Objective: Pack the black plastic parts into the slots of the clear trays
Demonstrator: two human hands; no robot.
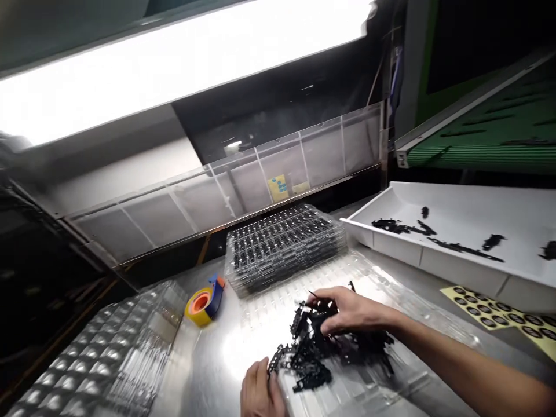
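from my distant seat i see jagged black parts heaped over a clear, ribbed plastic tray near the table's near edge, their outlines merging in blur. the right hand bends its fingers into the heap's top; i cannot tell whether they grip a piece. the left hand curves beside the heap's left side, cut off below, its grip equally unreadable to me. toward the shiny metal table's far edge, glossy transparent trays stack up, dark pieces in rows; along its left edge, dimpled clear trays smear. by its right edge, a smooth white bin runs out of view.
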